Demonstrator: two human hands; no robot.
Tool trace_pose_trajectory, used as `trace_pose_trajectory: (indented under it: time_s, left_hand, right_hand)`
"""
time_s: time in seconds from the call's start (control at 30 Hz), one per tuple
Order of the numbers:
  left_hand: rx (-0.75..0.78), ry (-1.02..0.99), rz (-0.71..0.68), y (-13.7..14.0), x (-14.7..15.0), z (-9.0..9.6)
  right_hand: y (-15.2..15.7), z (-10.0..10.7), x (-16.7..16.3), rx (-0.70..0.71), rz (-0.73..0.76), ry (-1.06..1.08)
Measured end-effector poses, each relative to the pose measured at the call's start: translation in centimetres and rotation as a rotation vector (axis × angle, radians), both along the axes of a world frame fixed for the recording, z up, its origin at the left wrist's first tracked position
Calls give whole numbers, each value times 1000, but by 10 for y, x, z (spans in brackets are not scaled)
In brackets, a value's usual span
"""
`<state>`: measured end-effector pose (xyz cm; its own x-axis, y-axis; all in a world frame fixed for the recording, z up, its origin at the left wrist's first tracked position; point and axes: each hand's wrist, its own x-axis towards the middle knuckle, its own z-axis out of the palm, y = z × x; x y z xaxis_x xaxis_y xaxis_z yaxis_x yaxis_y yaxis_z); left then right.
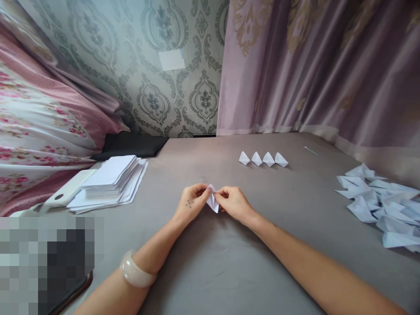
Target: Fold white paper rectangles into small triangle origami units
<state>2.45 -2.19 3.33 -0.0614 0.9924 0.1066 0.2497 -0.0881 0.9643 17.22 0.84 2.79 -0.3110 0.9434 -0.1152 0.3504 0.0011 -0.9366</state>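
Observation:
Between my two hands is a small piece of folded white paper point(213, 202), diamond-shaped with a crease down its middle. My left hand point(192, 202) pinches its left edge between thumb and fingers. On the opposite edge, my right hand point(234, 202) grips it the same way, with some fingertips hidden behind the paper. Both hands are just above the grey table cover point(203, 271). A row of several small folded paper pieces point(256, 159) stands farther back, right of my hands.
A stack of white paper sheets point(110, 175) lies at the left beside a white flat object point(70, 188) and a black cloth-like item point(131, 144). Many folded paper shapes point(390, 205) are heaped at the right edge. A thin stick point(311, 150) lies near the curtain point(278, 87).

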Motion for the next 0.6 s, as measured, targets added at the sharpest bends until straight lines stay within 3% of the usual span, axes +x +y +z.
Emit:
trace_pose_trajectory:
  time_s: [0.17,0.3,0.4,0.6]
  left_hand:
    - [125,263,54,-1,0,-3]
    - [255,451,105,-4,3,0]
    - [285,445,121,-4,5,0]
    - [266,336,137,-4,5,-1]
  right_hand:
    - [0,-3,0,103,65,-47]
    - [-7,5,0,258,17,-159]
    - [-10,11,0,381,-8,-221]
    - [-7,11,2,374,69,-193]
